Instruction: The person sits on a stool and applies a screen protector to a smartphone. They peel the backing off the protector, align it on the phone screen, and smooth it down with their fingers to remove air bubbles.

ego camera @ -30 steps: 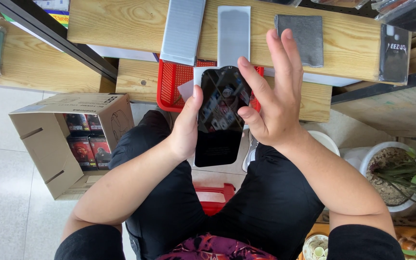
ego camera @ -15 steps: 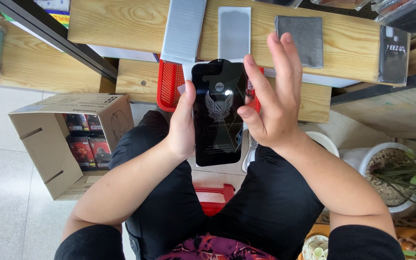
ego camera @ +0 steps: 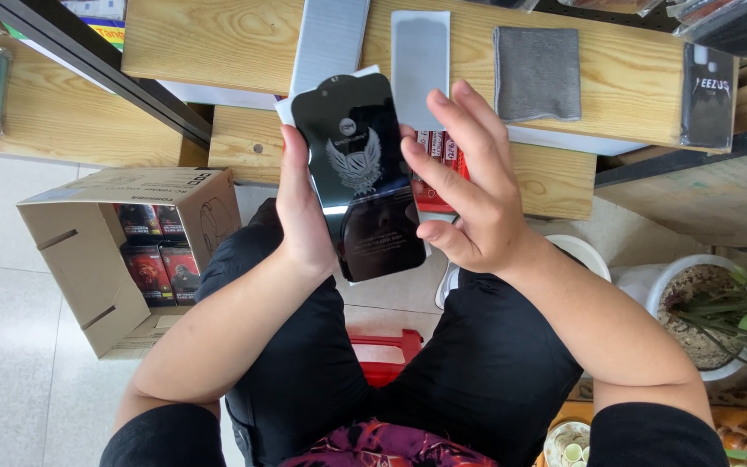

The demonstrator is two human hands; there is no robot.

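My left hand [ego camera: 304, 212] grips the black screen protector [ego camera: 360, 173] by its edge; it's now raised higher, over the wooden bench [ego camera: 218, 43]. My right hand [ego camera: 469, 195] stays open, fingertips on its edge.

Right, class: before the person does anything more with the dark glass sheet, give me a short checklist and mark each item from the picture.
1. Black screen protector gripped: ok, left hand holds its edge.
2. Right hand supporting it: ok, thumb on its right edge, fingers spread.
3. Sheet clear of the wooden bench: ok, raised above the lap.
4. Grey cloth within reach: ok, lying on the bench.
5. Sheet free of dust: cannot tell.
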